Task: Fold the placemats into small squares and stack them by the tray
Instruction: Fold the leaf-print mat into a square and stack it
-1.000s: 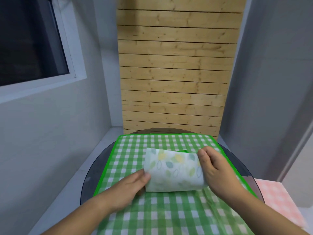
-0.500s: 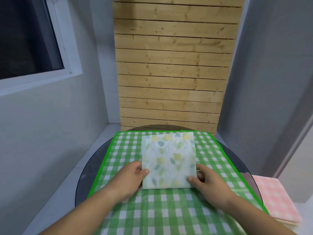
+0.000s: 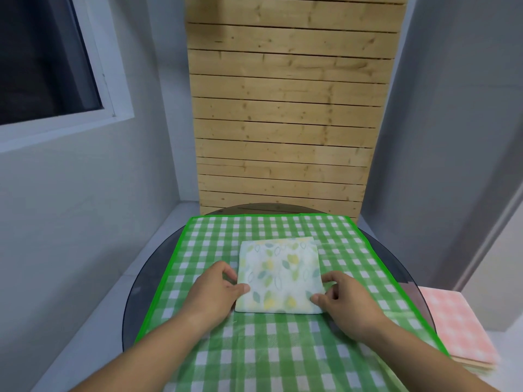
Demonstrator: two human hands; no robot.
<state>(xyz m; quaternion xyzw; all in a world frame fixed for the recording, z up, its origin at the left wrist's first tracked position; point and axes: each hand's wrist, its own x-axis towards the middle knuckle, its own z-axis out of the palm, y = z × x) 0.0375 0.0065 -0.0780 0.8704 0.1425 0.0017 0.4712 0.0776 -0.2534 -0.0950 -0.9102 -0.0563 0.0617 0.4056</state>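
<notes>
Leaf-print placemat folded square, flat on green checked cloth over round glass worktop. Fingers of left hand pinch its left edge, thumb on top; right hand same at right edge. Pink checked stack lies apart, right.

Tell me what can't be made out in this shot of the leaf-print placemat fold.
Head view only.
- Tray: nowhere in frame.
- Leaf-print placemat: layer count, edges too thin; underside hidden against the green checked cloth.
- Pink checked stack: near corner blurred, left edge behind the cloth; count unreadable.
</notes>
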